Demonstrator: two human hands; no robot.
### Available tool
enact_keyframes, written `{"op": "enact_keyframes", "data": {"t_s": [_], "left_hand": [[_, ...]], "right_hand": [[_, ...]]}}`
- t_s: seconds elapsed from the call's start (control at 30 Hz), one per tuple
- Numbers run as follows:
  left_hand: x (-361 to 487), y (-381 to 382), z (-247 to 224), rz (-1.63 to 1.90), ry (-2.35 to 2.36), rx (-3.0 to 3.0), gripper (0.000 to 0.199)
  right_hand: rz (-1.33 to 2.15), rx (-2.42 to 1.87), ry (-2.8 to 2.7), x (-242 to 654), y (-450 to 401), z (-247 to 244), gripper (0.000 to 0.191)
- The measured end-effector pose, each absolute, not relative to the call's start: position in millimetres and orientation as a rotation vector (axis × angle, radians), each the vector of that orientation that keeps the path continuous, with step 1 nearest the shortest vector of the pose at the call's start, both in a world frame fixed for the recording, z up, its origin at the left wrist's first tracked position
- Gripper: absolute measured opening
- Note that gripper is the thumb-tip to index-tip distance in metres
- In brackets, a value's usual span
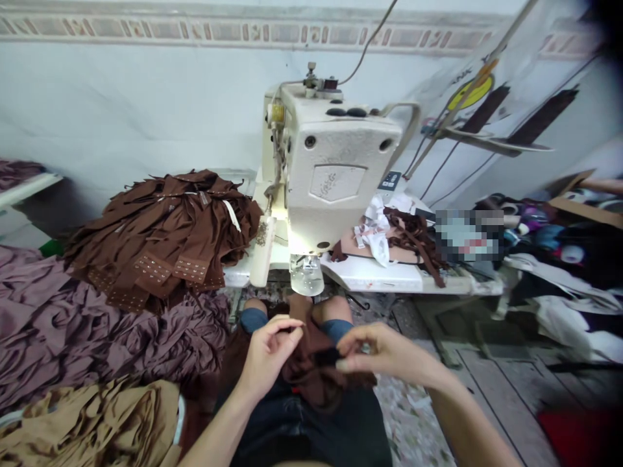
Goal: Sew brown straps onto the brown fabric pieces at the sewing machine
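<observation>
I've got a lap (257, 421) on my feed heaped with dark chocolate-brown cloth (311, 383), all limp crumpled folds, right hand (384, 350) beside it with fingers gripping a blurry black thing (325, 357), left hand (270, 353) pinching, can't tell if those fingers hold anything.

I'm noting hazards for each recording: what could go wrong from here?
1. The right hand holds a small dark thing, too blurred to identify, by loose brown cloth; if it's sharp, it might snag or nick the cloth.
2. The heaped brown pieces at the sewing machine's left spill past the table's front edge, so some could slide off.
</observation>
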State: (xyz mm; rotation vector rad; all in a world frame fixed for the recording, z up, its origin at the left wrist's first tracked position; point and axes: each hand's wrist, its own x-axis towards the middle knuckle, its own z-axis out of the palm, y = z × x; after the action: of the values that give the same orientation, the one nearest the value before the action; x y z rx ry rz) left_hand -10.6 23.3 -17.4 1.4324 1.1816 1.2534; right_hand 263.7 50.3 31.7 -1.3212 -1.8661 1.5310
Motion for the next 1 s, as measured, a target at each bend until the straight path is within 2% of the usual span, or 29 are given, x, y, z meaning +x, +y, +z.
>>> {"op": "enact_keyframes", "data": {"t_s": [0.17,0.33,0.53,0.6,0.73,0.9,1.0], "left_hand": [[10,5,-7,1.175,1.009,1.520,0.010],[12,2,2,1.107,0.938,1.671,0.010],[4,4,4,1.039,0.936,1.638,0.006],[2,5,5,1.042,0.956,1.601,0.012],[-2,9,18,1.097,1.033,1.651,0.019],[-8,26,45,1.377,1.206,2.085,0.008],[-10,43,57,1.418,1.182,2.529,0.025]], "right_hand": [[1.370,-1.327,-1.664,249,59,16,0.060],[1.484,-1.226,-1.739,228,57,-4,0.066],[1.740,-1.076,-1.492,223,54,-8,0.054],[1.736,-1.101,-1.393,222,53,0,0.050],[1.509,-1.136,-1.400,216,54,26,0.043],[0.924,-1.084,-1.655,203,73,58,0.036],[0.694,-1.054,-1.688,193,91,63,0.031]]}}
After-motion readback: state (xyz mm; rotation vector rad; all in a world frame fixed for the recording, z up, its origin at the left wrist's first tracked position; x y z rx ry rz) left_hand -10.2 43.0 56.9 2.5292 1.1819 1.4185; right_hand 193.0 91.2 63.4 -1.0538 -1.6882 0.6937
